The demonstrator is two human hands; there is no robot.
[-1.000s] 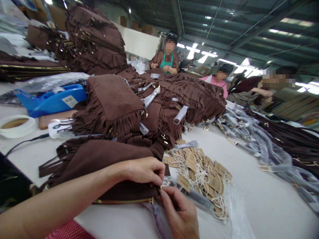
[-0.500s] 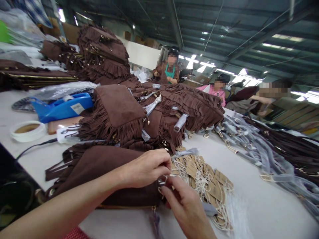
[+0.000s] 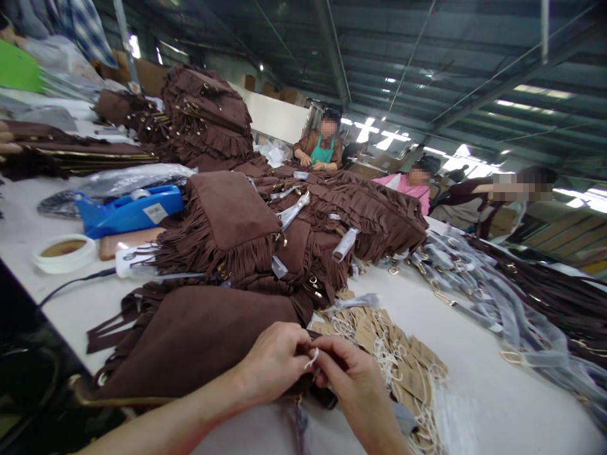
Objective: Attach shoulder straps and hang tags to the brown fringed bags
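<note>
Your left hand (image 3: 274, 361) and right hand (image 3: 360, 382) pinch white string (image 3: 312, 359), fingertips nearly meeting, at right end of brown bag (image 3: 203, 332). Looks like string-fastening step; next move likely calls for steady pinch, controlled slack. Tags (image 3: 411, 371) right of bag; tape dispenser (image 3: 130, 212) beyond bag, leftward.

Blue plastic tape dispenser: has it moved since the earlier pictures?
No, the dispenser keeps its place beside the round white tape roll.

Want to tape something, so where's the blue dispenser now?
In the head view, the dispenser sits on the left of the table, just behind the tape roll and left of the bag pile.
</note>
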